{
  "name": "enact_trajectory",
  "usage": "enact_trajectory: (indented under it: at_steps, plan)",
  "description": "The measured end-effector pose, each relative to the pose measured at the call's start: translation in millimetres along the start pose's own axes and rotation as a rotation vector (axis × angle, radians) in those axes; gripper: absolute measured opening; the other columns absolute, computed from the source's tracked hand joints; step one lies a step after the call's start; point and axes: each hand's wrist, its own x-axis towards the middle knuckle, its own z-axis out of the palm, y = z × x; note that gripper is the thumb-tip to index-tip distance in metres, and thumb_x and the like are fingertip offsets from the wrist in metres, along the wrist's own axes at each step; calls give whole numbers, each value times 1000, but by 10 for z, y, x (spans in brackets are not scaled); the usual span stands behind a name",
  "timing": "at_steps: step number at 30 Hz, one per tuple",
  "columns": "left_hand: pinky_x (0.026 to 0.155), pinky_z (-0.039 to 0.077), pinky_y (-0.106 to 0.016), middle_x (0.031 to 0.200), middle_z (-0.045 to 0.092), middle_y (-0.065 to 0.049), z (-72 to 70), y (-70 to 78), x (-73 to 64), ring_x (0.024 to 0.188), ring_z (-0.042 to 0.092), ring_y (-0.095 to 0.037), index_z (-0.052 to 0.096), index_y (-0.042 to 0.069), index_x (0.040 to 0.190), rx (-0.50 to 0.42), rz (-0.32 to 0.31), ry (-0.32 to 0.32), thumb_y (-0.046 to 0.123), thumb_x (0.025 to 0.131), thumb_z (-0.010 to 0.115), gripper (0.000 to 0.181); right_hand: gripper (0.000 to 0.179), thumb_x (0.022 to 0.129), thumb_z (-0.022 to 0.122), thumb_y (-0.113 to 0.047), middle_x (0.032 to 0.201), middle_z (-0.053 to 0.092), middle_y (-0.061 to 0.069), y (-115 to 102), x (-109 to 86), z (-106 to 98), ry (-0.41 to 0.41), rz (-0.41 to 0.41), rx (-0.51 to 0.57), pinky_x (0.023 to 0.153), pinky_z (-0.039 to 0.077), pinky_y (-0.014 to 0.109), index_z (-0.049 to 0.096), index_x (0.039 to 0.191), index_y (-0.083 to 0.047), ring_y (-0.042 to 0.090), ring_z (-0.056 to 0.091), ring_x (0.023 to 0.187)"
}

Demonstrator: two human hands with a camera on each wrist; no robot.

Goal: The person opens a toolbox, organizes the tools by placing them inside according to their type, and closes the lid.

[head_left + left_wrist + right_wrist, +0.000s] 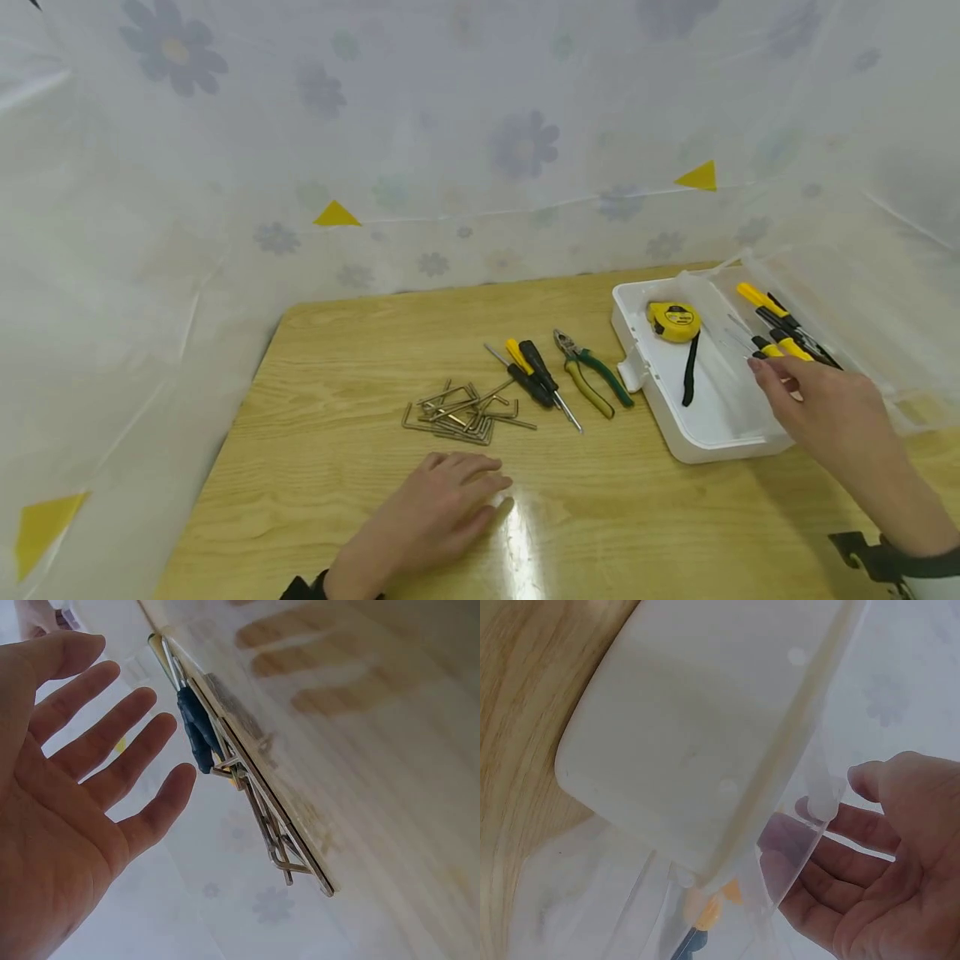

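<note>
My right hand [832, 408] is at the right part of the white toolbox [701, 450], with thumb and fingers at the edge of a clear plastic tray [799, 840]. In the right wrist view its fingers [844, 877] lie behind that edge, and it seems to pinch it. Several yellow-and-black screwdrivers [761, 302] lie beside this hand, over the box's right side. A yellow tape measure [675, 322] with a black strap sits in the box's left part. My left hand [453, 508], fingers spread and holding nothing, is in front of a pile of hex keys [468, 414].
Two black-handled screwdrivers and a yellow handle [536, 375] lie right of the hex keys. Green-handled pliers [592, 375] lie between them and the toolbox. The clear lid [885, 308] stands open at the right. A flowered plastic sheet [450, 125] hangs behind the wooden table [337, 358].
</note>
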Motion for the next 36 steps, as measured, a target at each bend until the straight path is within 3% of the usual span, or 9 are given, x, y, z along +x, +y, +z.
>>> enact_trajectory:
  at_steps: [2,5,8,11,17,21,26,31,36]
  plan:
    - [102,54,-47,143,63,3,-5,3,-5,131,60,-17,64,26,136,8,-1,5,34,103,59,35,25,95,68,-21,68,71,17,-68,-1,9,15,-9,-1,44,30,29,77,100,2,20,48,48]
    - [101,54,-46,142,64,3,-19,-5,-28,130,61,-16,66,26,134,26,-14,27,34,101,61,34,26,91,69,-22,78,75,20,-242,-7,75,100,-81,7,40,30,30,78,99,0,26,53,50]
    - [98,55,-44,139,66,3,-56,-36,-67,127,62,-15,67,26,131,42,-28,77,33,97,66,35,28,92,64,-25,85,76,19,-487,13,177,170,-193,43,44,44,38,77,95,0,35,66,63]
    - [93,56,-43,136,67,1,-122,-95,-137,123,64,-17,69,24,129,71,-40,142,30,93,72,36,26,91,65,-25,87,77,16,-775,53,304,157,-287,78,55,55,46,76,93,-2,35,71,74]
    - [86,57,-45,131,70,-1,-333,-315,-445,118,67,-21,70,21,127,139,-139,247,25,87,79,41,13,84,79,-13,88,74,8,-1408,181,692,-64,-394,119,59,58,37,76,95,-6,25,70,77]
    - [82,57,-48,129,71,-3,-421,-419,-680,117,67,-23,71,21,126,138,-210,293,20,83,82,45,13,89,79,-16,91,72,5,-1684,313,969,-246,-424,101,61,55,34,77,100,-9,22,66,77]
    - [80,56,-49,128,71,-3,-424,-452,-859,116,68,-22,71,22,127,143,-265,305,18,81,83,47,10,94,73,-18,95,72,6,-1794,424,1158,-411,-439,38,62,55,37,76,100,-11,26,62,80]
    - [80,57,-49,128,71,-3,-396,-477,-981,114,68,-22,70,22,128,151,-291,315,18,80,84,50,12,95,70,-16,86,65,8,-1813,434,1189,-473,-437,34,55,48,34,70,84,-11,25,53,77]
    - [77,57,-48,126,71,-2,-357,-492,-1068,110,70,-22,71,20,126,153,-297,319,16,78,85,50,12,96,68,-13,72,54,6,-1801,371,1190,-511,-454,85,51,39,27,62,88,-7,17,50,63]
